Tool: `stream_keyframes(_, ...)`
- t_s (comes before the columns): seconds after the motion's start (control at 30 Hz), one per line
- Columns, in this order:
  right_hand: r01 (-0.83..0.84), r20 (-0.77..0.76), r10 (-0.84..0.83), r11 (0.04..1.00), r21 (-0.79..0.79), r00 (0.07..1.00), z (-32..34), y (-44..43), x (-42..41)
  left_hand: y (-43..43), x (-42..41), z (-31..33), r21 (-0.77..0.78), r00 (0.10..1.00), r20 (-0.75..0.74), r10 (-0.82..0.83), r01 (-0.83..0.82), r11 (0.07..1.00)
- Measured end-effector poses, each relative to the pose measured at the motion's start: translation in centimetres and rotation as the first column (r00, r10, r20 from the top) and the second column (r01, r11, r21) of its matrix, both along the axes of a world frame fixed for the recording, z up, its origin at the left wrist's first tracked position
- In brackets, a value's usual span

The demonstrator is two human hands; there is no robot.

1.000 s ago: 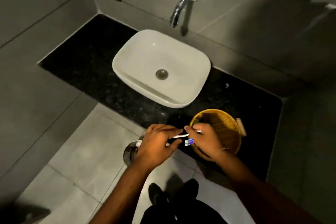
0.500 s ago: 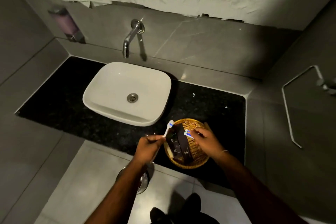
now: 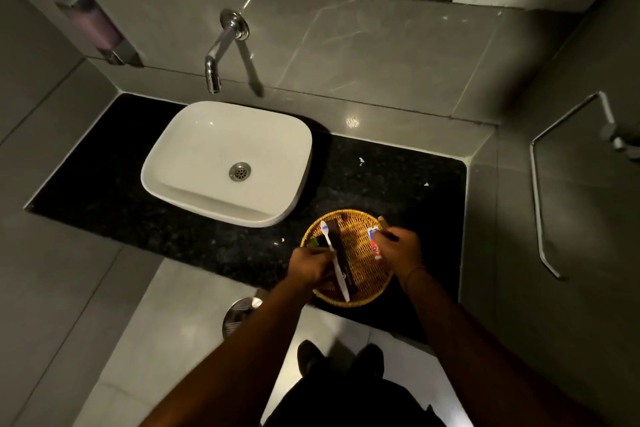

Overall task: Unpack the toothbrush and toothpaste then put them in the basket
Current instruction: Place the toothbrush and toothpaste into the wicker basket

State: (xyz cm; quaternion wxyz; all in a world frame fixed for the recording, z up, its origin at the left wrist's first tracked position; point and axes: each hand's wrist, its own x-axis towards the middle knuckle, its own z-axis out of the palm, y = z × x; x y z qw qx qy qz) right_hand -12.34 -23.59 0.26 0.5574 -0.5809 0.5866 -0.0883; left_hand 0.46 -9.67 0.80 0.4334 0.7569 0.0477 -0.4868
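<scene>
A round wicker basket (image 3: 360,291) sits on the black counter, right of the sink. My left hand (image 3: 310,269) is at the basket's left rim, holding a white toothbrush (image 3: 333,255) that lies across the basket, bristles pointing away from me. Beside the toothbrush lies a dark brown flat packet (image 3: 341,253). My right hand (image 3: 401,248) is over the basket's right side, pinching a small red, white and blue toothpaste tube (image 3: 374,241). The tube's lower end is partly hidden by my fingers.
A white basin (image 3: 194,163) stands on the black counter (image 3: 104,198) under a wall tap (image 3: 221,48). A soap dispenser (image 3: 93,28) is mounted far left, a metal towel rail (image 3: 540,184) on the right wall. A round floor drain (image 3: 239,314) lies below the counter edge.
Both hands have come down onto the basket. The toothbrush now lies across its inside and the toothpaste tube has moved to its right side. The camera has tilted up from the floor.
</scene>
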Motion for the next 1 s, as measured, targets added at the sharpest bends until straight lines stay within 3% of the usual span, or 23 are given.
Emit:
stream_keyframes(0.13,0.184,-0.031,-0.182,0.980,0.074,0.983,-1.6,0.2,-0.6,-1.6,0.0,-1.6,0.062,0.976,0.103,-0.192,0.186,0.981)
stream_keyframes(0.3,0.443,-0.007,-0.465,0.838,0.318,0.885,-2.9,2.0,-1.3,-3.7,0.8,-2.4,0.149,0.920,0.141,-0.365,0.344,0.927)
stream_keyframes(0.47,0.499,0.057,-0.587,0.731,0.465,0.807,-3.6,3.4,-1.0,-5.3,1.1,-3.1,0.104,0.889,0.180,-0.422,0.409,0.906)
stream_keyframes(0.63,0.548,-0.062,-0.579,0.723,0.421,0.813,-5.1,3.7,-0.7,-6.1,0.9,-3.9,0.086,0.884,0.146,-0.444,0.435,0.896)
stream_keyframes(0.8,0.558,-0.083,-0.583,0.713,0.425,0.809,-5.9,3.4,-0.3,-6.6,0.3,-4.9,0.087,0.882,0.143,-0.449,0.441,0.894)
stream_keyframes(1.0,0.500,-0.208,-0.456,0.813,0.299,0.865,-6.8,2.6,0.4,-7.3,0.5,-5.6,0.126,0.815,0.235,-0.530,0.515,0.848)
